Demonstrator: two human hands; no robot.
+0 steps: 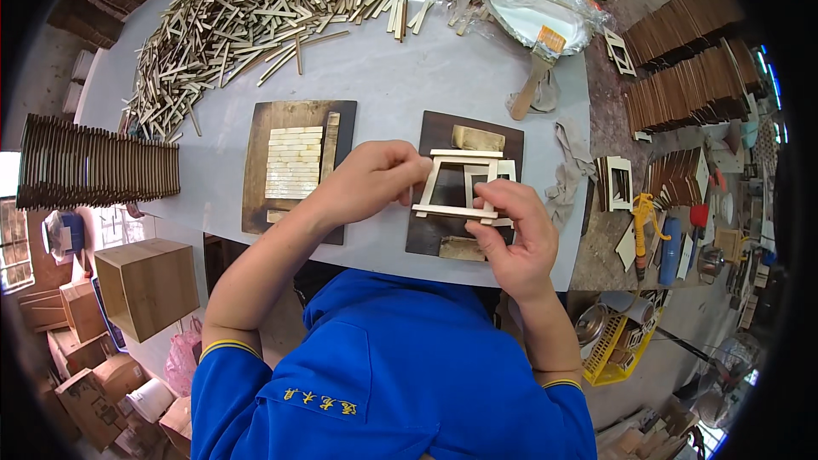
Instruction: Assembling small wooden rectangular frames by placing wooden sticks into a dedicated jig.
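Note:
A small pale wooden frame (460, 211) made of thin strips is held tilted over a dark board (417, 234) with wooden blocks on it. My right hand (524, 238) pinches the frame's near right corner between thumb and fingers. My left hand (375, 179) is closed at the frame's left side, its fingertips against the side strip; their exact grip is partly hidden. Another pale piece (506, 172) shows behind the frame. Left of it, a second board (256, 179) carries rows of pale strips (294, 162) and a darker strip along their right side.
A large heap of loose wooden strips (281, 8) covers the table's far left. At the far right are a plastic-wrapped bowl (537, 13), a brush (537, 72) and a rag (569, 170). Stacked brown panels (102, 162) stand left; more stacks (690, 85) stand right.

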